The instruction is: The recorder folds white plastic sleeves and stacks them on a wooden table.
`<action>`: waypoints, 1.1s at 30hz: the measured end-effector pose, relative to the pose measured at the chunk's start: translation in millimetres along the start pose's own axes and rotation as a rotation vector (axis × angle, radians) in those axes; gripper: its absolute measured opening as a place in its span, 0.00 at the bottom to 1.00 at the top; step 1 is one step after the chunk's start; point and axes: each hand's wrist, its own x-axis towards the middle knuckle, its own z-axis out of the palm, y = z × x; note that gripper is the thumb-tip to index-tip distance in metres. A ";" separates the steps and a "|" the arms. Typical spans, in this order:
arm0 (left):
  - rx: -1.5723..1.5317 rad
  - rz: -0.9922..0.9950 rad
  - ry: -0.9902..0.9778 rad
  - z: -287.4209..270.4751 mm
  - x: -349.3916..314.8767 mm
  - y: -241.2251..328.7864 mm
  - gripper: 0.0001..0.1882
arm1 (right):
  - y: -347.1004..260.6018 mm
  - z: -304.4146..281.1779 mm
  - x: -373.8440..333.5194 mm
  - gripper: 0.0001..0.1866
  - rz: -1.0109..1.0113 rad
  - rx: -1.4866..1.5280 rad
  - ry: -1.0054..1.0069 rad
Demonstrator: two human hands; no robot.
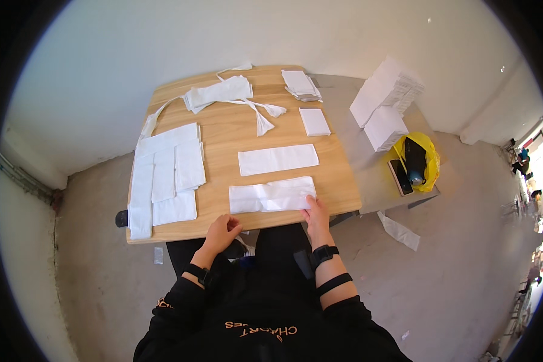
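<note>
A flat white strip (271, 195) of thin cloth or paper, creased along its length, lies near the table's front edge. My right hand (317, 218) pinches its right end at the lower corner. By the strip's lower left corner, my left hand (221, 234) hovers at the table edge with curled fingers, and nothing shows between them. Just beyond lies a second, smoother white strip (278, 160), touched by neither hand. Overlapping white pieces (165, 175) cover the table's left side.
White pieces with long ties (220, 92) lie at the wooden table's (223, 133) far side. White card stacks (314, 122) sit at its right. A grey side table (368, 175) bears tall white stacks (385, 127), a phone (400, 177) and a yellow bag (433, 161) holding a bottle.
</note>
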 end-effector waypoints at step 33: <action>0.672 0.028 -0.058 19.3 8.9 21.3 0.12 | 5.3 -23.1 -5.3 0.17 -0.011 -0.134 -0.486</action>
